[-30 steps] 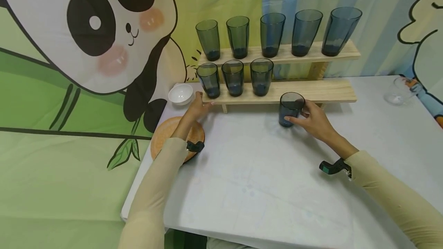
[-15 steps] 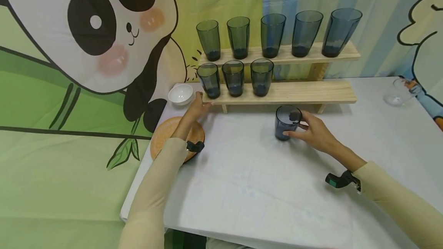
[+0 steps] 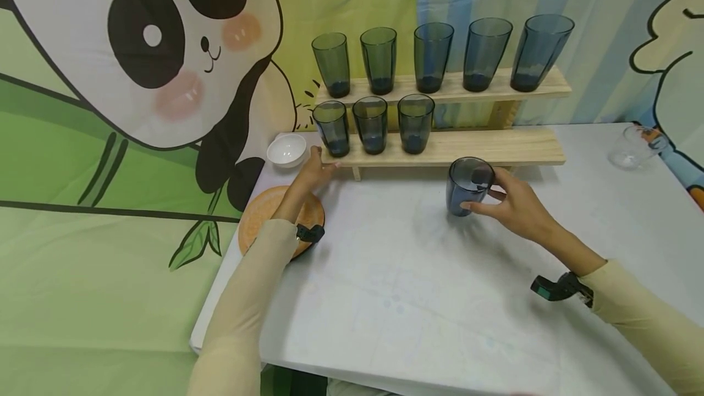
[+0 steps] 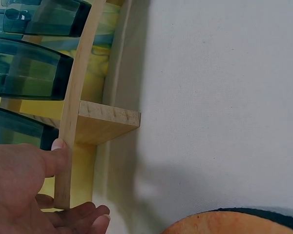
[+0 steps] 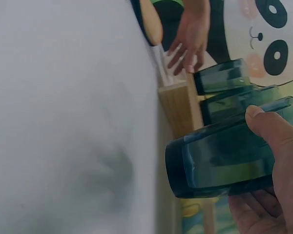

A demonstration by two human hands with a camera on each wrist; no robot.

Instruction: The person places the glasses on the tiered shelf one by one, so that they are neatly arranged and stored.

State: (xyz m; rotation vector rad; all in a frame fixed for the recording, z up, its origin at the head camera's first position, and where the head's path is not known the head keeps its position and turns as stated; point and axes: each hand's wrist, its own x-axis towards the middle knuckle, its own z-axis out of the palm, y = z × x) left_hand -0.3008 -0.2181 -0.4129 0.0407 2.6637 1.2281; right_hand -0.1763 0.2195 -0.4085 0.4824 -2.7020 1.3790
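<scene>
My right hand [image 3: 519, 206] holds a dark blue-tinted drinking glass [image 3: 467, 191], thumb on the near side and fingers around the back. The glass is raised above the table in front of the lower board, its base apart from the wood in the right wrist view. My left hand [image 3: 315, 173] grips the left end of the two-tier wooden shelf [image 3: 495, 146]; in the left wrist view the thumb lies on top of the board [image 4: 74, 97] and the fingers are beneath. Three matching glasses [image 3: 371, 127] stand upright on the lower tier's left part, and several taller ones [image 3: 433, 60] line the upper tier.
A small white bowl [image 3: 287, 150] sits by the shelf's left end. Under my left forearm lies a round wooden plate [image 3: 258, 212]. Toward the table's right edge is a clear glass vessel [image 3: 632, 150]. Printed curtains hang behind and left of the white table [image 3: 396, 322].
My right hand first brought the glass toward me, away from the shelf, then moved it back a little, upward and to the right. The left hand stays at the shelf end.
</scene>
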